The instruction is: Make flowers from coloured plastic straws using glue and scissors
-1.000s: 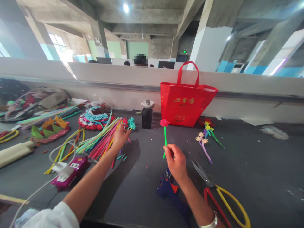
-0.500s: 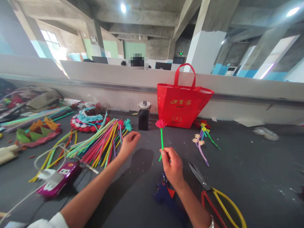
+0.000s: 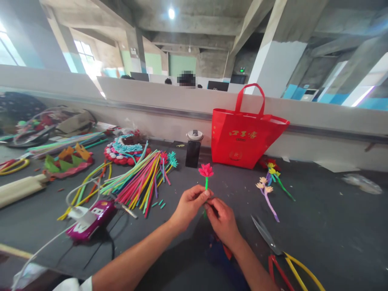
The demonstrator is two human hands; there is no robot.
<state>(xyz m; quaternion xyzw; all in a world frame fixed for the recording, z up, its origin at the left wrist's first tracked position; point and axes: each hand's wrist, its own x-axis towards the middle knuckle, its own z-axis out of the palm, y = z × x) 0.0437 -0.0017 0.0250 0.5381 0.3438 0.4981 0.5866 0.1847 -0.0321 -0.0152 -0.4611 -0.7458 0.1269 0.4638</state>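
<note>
A pink flower [image 3: 206, 170] with a green stem, seemingly made of pipe cleaners, stands upright between my hands. My left hand [image 3: 191, 203] pinches the stem below the bloom. Just under it, my right hand [image 3: 223, 220] has its fingers closed around the lower stem, whose end is partly hidden. Beneath my right wrist lies a dark blue object [image 3: 222, 258] with a red-orange part, mostly covered and blurred. To the right rest large scissors [image 3: 266, 238] with red and yellow handles. Several small teal pieces [image 3: 158, 203] lie to the left of my left hand.
At left spread colored pipe cleaners [image 3: 136, 178], a purple power strip [image 3: 91, 220] with white cable, and a leafy paper crown [image 3: 68, 161]. A phone [image 3: 192, 154] leans against a cup [image 3: 195, 135]. Behind stands a red bag [image 3: 242, 137]; finished flowers [image 3: 266, 192] lie right.
My left hand has come across from beside the pipe cleaners to the flower's stem. The flower sits slightly lower. The view has turned a little left, and the teal pieces are now uncovered.
</note>
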